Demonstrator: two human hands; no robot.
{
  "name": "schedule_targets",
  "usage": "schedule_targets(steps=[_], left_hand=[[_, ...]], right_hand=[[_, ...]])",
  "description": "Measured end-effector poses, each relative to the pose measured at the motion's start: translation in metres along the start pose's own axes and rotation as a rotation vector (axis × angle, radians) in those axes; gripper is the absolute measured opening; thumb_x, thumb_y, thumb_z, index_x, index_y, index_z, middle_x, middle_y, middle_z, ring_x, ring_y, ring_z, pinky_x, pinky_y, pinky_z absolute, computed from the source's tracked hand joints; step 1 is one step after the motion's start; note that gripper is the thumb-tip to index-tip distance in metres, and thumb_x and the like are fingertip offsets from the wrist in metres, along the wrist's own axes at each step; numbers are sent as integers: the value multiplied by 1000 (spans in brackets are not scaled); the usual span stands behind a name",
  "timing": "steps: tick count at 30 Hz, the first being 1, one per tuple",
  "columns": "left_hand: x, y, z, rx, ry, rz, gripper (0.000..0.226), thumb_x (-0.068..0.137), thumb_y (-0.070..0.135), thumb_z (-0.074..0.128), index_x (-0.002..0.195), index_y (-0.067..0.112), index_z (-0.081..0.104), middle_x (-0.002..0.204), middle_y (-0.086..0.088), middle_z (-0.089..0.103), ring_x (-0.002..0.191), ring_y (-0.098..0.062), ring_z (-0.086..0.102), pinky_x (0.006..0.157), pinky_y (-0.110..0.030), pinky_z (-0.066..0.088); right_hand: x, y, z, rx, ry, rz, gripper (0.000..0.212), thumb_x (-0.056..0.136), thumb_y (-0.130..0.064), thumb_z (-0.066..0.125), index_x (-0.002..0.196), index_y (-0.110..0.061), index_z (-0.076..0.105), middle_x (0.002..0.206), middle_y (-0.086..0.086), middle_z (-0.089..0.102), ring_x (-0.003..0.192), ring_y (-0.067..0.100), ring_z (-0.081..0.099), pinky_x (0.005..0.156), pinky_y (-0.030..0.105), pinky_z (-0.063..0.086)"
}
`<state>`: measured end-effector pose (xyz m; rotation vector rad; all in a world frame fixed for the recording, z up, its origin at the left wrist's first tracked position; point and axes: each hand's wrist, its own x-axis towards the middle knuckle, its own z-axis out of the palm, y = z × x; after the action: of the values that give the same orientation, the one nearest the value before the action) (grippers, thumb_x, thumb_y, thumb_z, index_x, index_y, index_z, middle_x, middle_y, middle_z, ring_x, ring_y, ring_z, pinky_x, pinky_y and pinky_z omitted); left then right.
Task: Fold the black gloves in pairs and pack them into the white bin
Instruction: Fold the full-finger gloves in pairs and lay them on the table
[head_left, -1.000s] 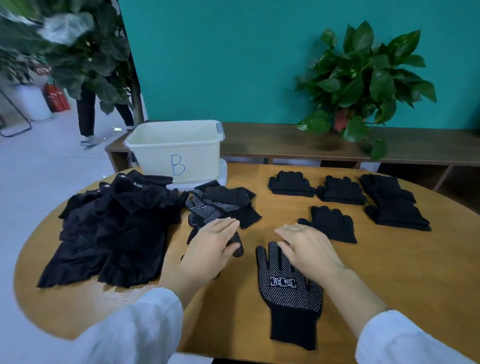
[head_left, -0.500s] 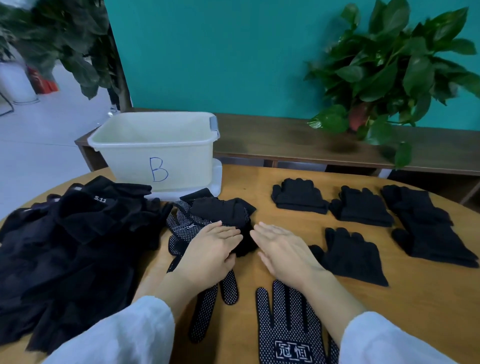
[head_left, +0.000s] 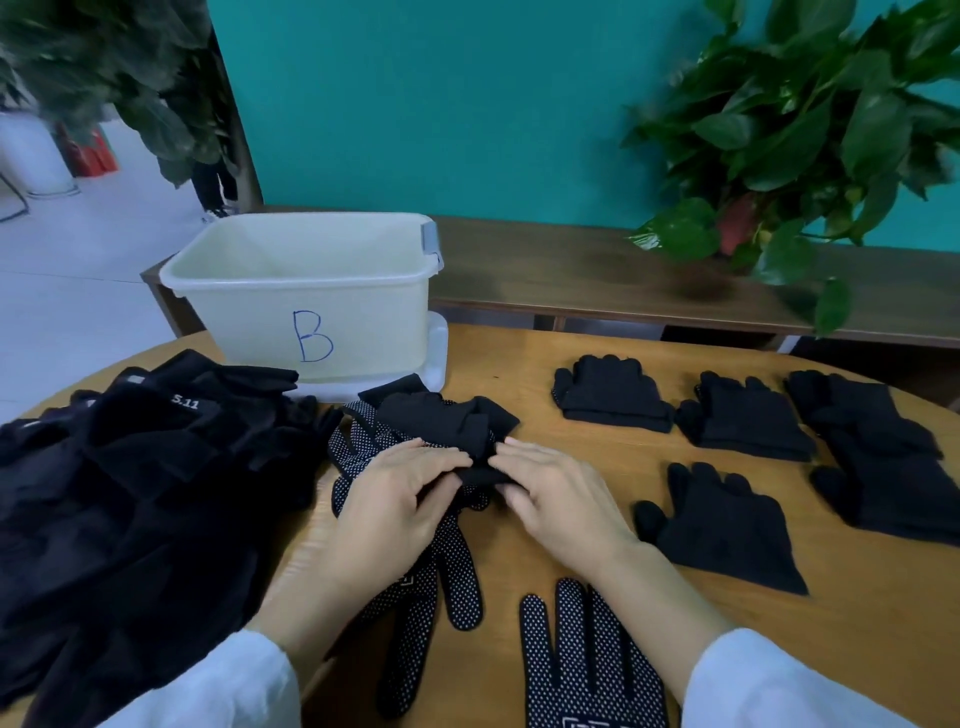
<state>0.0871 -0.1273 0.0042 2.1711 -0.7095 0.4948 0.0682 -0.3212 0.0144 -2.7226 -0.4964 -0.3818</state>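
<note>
Pinching one soft black knit glove (head_left: 457, 426): left hand (head_left: 395, 499), right hand (head_left: 561, 493); dotted palms beneath.

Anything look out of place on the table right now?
Nothing damaged or spilled. The bin looks empty, though folded pairs already wait on the table. Both hands pinch a plain glove.

glove heap (head_left: 135, 499) left, bare table (head_left: 530, 410) ahead

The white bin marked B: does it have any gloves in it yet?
Seemingly empty: the white bin shows only pale inner walls; its floor is hidden, so cannot tell for sure.
</note>
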Motion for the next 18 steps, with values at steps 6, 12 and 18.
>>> schedule_targets(steps=[6,12,18], left_hand=[[12,31,-53,-302,95,-252,17,92,11,66,98,25,75,92,12,75,93,-7,70,90,-33,54],[22,73,-111,-438,70,-361,14,93,14,64,83,12,73,79,-1,76,74,-13,72,66,-24,55],[8,102,-153,-416,-78,-409,19,95,26,64,86,12,75,83,-2,76,77,-19,70,79,-30,54]], right_hand=[[22,-40,-41,528,134,233,11,90,-20,68,95,-24,76,80,-12,71,69,7,61,69,32,52],[27,-82,-97,784,132,255,43,87,-9,70,52,-12,45,42,-14,38,43,2,32,47,18,30],[9,-108,-127,893,36,253,44,85,-16,72,60,0,41,63,6,34,66,22,33,70,29,39]])
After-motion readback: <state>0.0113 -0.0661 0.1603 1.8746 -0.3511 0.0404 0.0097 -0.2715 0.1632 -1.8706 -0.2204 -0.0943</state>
